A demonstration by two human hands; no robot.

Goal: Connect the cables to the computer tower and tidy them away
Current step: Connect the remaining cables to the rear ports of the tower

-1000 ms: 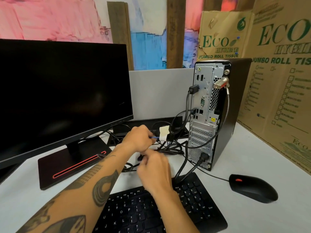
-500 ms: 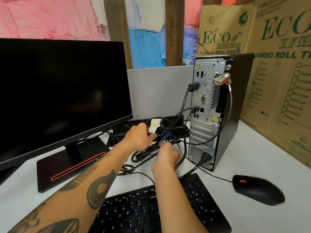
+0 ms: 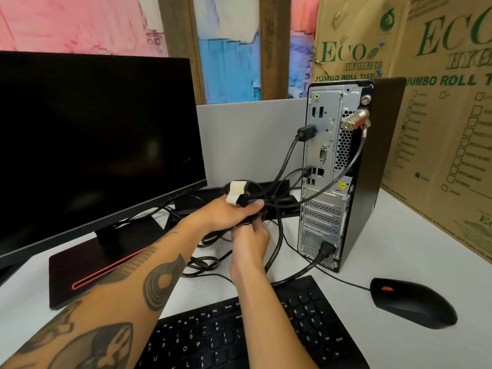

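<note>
A white desk (image 3: 399, 235) backs onto a grey partition panel (image 3: 247, 139), behind which stand wooden posts (image 3: 274, 46), a pink-and-blue painted wall (image 3: 80, 22) and cardboard boxes (image 3: 447, 102).

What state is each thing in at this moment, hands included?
Left hand: grips the cable bundle.
Right hand: fingers curled on the bundle from below.
Cable bundle: gathered, lifted off the desk.
Computer tower: upright, back panel facing the camera, several cables plugged in.
Monitor: screen dark.
Mouse: on the desk, untouched.
Keyboard: flat under the forearms.
</note>
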